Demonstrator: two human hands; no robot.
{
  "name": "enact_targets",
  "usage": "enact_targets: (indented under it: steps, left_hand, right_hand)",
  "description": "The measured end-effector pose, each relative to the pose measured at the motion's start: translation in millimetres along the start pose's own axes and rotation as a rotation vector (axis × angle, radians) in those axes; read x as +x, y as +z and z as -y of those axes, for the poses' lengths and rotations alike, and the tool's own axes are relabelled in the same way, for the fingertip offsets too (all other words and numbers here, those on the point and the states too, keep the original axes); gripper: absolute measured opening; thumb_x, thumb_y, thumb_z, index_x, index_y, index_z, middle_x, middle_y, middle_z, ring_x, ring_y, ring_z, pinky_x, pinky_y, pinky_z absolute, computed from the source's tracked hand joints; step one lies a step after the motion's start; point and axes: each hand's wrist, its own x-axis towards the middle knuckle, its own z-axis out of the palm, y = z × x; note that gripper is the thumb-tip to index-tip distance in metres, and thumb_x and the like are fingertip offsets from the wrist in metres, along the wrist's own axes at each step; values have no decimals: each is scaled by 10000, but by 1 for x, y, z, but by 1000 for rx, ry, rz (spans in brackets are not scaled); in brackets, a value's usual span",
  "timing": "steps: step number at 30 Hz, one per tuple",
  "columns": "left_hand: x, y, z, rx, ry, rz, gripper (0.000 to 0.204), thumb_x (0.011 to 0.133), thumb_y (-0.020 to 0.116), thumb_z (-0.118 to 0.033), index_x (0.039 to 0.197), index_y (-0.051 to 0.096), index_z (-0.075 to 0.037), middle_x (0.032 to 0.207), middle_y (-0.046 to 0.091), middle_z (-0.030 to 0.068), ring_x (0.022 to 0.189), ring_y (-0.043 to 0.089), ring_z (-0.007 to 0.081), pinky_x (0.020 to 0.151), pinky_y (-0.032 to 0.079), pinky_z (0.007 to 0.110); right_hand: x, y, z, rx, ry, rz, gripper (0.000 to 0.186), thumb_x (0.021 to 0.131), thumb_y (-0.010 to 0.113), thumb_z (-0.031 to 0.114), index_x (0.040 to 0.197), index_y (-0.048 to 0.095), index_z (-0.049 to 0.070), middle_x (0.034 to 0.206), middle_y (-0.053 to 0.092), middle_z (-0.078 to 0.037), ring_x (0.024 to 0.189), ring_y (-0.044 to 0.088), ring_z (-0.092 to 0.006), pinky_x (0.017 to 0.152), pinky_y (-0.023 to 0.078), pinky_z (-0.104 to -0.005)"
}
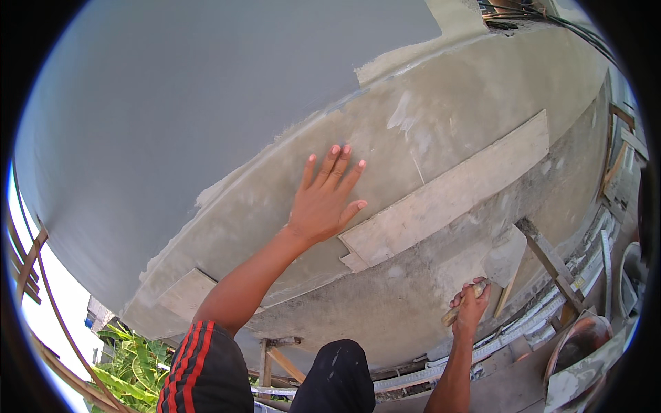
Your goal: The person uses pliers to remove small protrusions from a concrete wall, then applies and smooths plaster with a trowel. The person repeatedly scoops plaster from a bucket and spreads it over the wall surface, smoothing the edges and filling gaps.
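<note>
My left hand [323, 196] lies on a beige plastered band of wall [468, 89], fingers spread and holding nothing. The band curves below a smooth grey-painted surface [193, 82] with a ragged cream edge. Just beside my left hand, a long pale board [447, 186] runs along the band. Lower right, my right hand [470, 306] is closed around the wooden handle of a tool [452, 316], near a rough, mottled lower strip of wall; I cannot clearly make out the tool's head against the pale surface behind it.
Wooden props [551, 261] and planks stand at the right, with a stained bucket-like container [578, 344] among debris and white strips. Bundled cables [571, 27] cross the upper right. Poles [31, 265] edge the left, beside green leafy plants [131, 365]. My dark-clad knee [330, 385] shows below.
</note>
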Motion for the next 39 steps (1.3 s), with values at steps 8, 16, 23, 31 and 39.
enact_targets:
  steps: [8, 16, 23, 31, 39]
  left_hand:
    - [9, -14, 27, -290, 399, 153, 758, 1089, 463, -696, 1709, 400, -265, 1834, 205, 117, 1705, 122, 330, 1384, 104, 526]
    - [58, 3, 14, -464, 667, -10, 875, 996, 532, -810, 1683, 449, -275, 1824, 228, 128, 1689, 170, 367, 1360, 254, 535]
    - [29, 20, 5, -745, 619, 71, 848, 1012, 582, -741, 1677, 456, -229, 1804, 267, 167, 1687, 194, 360, 1362, 241, 521]
    - [77, -24, -21, -455, 600, -12, 632, 1118, 545, -548, 1661, 468, -234, 1791, 315, 126, 1677, 244, 299, 1376, 208, 524]
    - [197, -29, -27, -103, 566, -74, 580, 1136, 508, -519, 1661, 460, -279, 1793, 315, 65, 1682, 217, 233, 1400, 150, 455]
  right_hand:
    - [2, 0, 4, -42, -20, 9, 283, 1020, 609, 12, 1233, 463, 126, 839, 551, -30, 537, 510, -126, 495, 458, -314]
    - [-3, 5, -4, -29, -15, 37, 276, 1026, 616, 8, 1224, 464, 128, 840, 551, -23, 532, 513, -127, 495, 465, -315]
    - [-3, 4, -1, -31, -3, 22, 287, 1016, 618, 0, 1220, 457, 119, 836, 548, -30, 524, 521, -132, 486, 474, -322]
    - [7, -8, 7, -21, -25, -24, 293, 992, 583, -23, 1205, 452, 128, 788, 527, -28, 522, 525, -132, 480, 472, -320]
    - [6, -6, 7, 70, 17, 10, 291, 999, 574, -18, 1214, 447, 132, 776, 522, -31, 529, 530, -138, 496, 482, -330]
